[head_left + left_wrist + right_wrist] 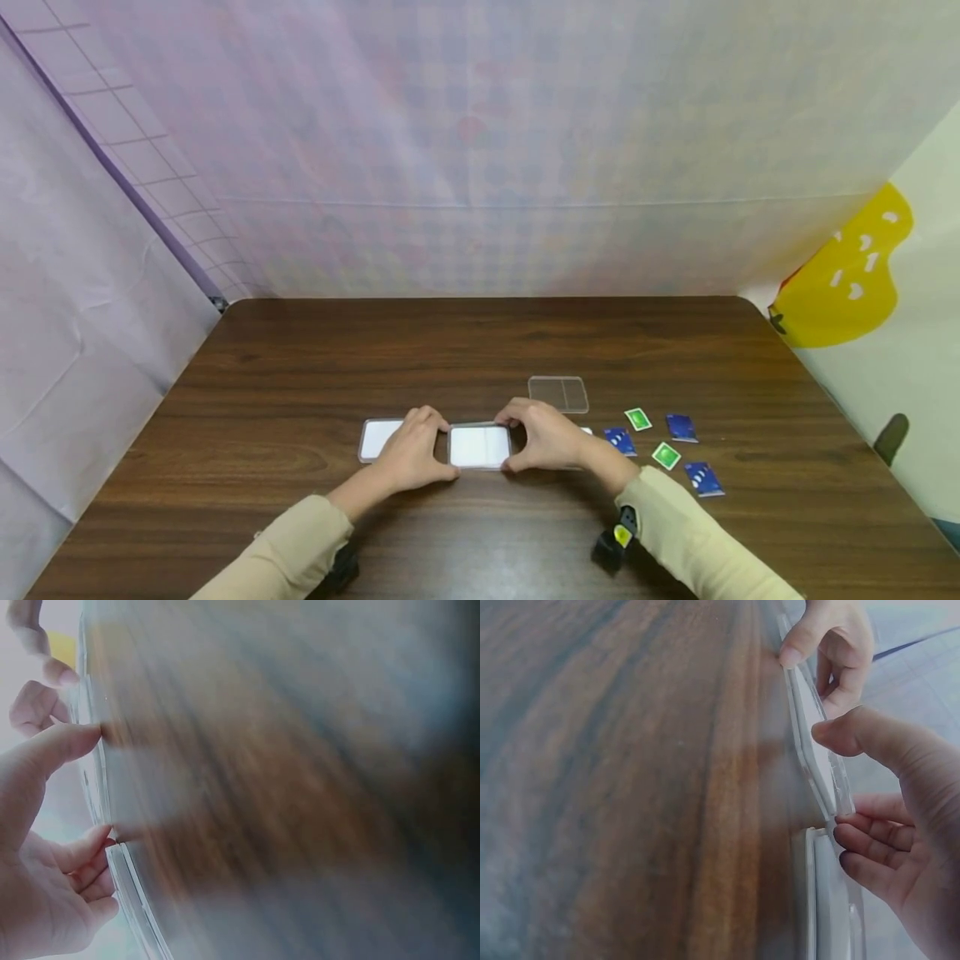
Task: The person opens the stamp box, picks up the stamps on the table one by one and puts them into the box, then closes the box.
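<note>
In the head view a shallow clear plastic case point(480, 447) with white inside lies flat on the table between both hands. My left hand point(411, 448) holds its left end, thumb at the near corner and fingers at the far one. My right hand point(547, 435) grips the right end the same way, thumb near and fingers far. The right wrist view shows a clear rim point(844, 787) standing off the white part beside the right fingers. A similar case point(377, 439) lies left of it, partly covered by the left hand. Another white-filled case point(829, 900) is mostly hidden under the right hand.
A clear lid point(558, 394) lies flat beyond the right hand. To the right are small green squares point(638, 419) and several dark blue packets point(703, 479) on the brown wooden table point(300, 358). Hanging cloth point(480, 150) stands behind the table's far edge.
</note>
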{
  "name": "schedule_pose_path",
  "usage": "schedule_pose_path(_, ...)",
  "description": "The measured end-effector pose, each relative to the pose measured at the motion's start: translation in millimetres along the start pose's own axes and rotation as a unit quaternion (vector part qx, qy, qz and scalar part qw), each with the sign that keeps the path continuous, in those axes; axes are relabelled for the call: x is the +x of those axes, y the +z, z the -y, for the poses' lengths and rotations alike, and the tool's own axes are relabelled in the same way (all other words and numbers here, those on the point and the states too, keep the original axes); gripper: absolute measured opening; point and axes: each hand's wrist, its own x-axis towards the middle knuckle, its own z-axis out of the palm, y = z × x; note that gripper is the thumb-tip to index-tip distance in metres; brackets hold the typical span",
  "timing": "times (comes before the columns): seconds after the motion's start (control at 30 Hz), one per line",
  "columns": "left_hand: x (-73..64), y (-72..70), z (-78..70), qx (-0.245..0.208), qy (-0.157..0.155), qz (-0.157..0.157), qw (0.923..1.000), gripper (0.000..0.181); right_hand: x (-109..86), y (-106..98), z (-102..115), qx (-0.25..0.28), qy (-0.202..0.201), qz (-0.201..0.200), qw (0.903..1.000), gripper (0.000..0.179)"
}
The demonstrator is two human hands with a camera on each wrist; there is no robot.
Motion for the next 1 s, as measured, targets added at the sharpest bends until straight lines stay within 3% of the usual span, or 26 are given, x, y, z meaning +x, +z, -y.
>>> schedule_pose_path(0.63, 0.3, 0.5, -0.2, -0.007, 0.004, 0.006, 1.0000, 0.058, 8.1, -23.5, -4.8, 0.005, -0.018, -0.008, 0.9998, 0.048)
schedule_pose_path(1.0, 1.4, 0.7, -0.3, -0.008, 0.014, 0.002, 0.9999, 0.054, 13.9, -31.6, -15.5, -0.006, -0.003, -0.013, 0.9999, 0.048)
